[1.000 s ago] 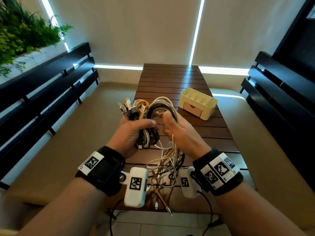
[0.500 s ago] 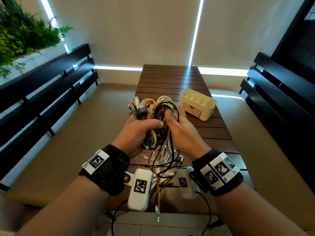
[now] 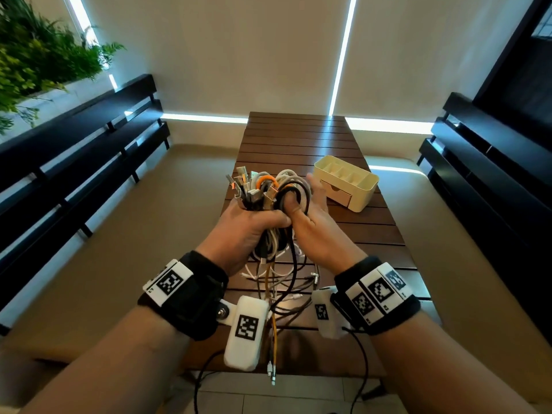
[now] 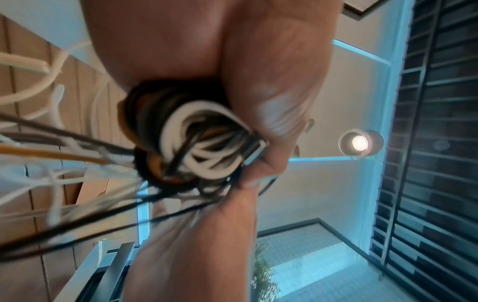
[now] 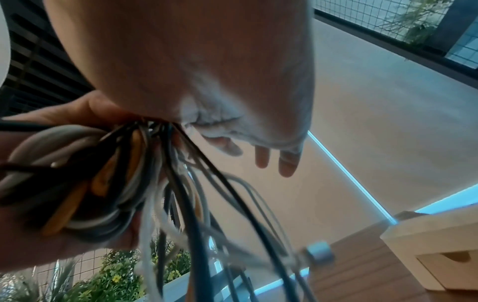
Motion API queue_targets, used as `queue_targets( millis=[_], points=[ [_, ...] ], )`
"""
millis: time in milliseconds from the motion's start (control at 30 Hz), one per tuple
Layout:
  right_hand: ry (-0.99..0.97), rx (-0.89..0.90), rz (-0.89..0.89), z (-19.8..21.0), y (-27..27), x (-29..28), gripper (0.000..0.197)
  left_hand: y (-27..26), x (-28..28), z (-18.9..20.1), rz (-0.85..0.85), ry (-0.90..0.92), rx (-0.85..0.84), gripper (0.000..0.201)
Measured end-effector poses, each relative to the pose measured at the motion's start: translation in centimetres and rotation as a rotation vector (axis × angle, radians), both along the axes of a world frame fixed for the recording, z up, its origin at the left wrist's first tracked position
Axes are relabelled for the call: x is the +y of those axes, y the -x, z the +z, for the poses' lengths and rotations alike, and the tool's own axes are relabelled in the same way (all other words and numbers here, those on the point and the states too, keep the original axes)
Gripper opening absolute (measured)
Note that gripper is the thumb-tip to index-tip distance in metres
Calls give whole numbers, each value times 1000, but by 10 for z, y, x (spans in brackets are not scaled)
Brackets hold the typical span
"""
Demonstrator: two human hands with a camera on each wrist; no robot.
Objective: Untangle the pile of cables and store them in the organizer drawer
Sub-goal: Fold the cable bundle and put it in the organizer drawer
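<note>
Head view: our left hand (image 3: 245, 231) clenches the tangled bundle of black, white and orange cables (image 3: 270, 194); our right hand (image 3: 313, 216) hooks its thumb through one loop, fingers straight. We read no writing.

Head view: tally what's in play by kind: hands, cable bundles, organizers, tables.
Hands: 2 (left hand, right hand)
Cable bundle: 1, held by both hands; individual cables too tangled to count
Organizer: 1
Table: 1
Total: 5

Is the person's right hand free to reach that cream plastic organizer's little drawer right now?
Probably not yet: the right hand has its thumb hooked through the coiled cable bundle. Nothing blocks the closed drawer, just beyond its fingers.
</note>
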State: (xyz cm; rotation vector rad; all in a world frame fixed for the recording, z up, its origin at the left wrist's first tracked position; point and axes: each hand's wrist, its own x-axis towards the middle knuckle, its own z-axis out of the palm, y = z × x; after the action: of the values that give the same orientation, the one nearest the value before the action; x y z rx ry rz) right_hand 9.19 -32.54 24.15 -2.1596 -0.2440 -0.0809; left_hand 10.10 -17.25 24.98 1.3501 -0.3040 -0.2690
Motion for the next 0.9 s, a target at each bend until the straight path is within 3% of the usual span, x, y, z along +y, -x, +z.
queue_targets(
  millis=[67, 100, 167, 300, 333, 633, 900],
  points=[
    [-70, 18, -74, -4, -5, -3, 110, 0, -2, -2, 58, 13, -17, 30],
    [-94, -5, -108, -5, -6, -4, 112, -1, -2, -3, 100, 27, -8, 28],
    [-153, -95, -176, -3, -2, -5, 95, -5, 0, -3, 168, 67, 49, 22],
    [-242, -245, -188, -4, 3, -6, 27, -12, 6, -5, 201, 64, 95, 13],
    [-232, -257, -166, -4, 3, -5, 22, -11, 6, -3, 187, 69, 96, 12],
    [-291, -201, -31, 12, 7, -1, 23, -11, 8, 0, 100, 138, 95, 47],
    [-272, -191, 18, 23, 9, 1, 28, -13, 13, 1, 57, 110, 39, 34]
  ],
)
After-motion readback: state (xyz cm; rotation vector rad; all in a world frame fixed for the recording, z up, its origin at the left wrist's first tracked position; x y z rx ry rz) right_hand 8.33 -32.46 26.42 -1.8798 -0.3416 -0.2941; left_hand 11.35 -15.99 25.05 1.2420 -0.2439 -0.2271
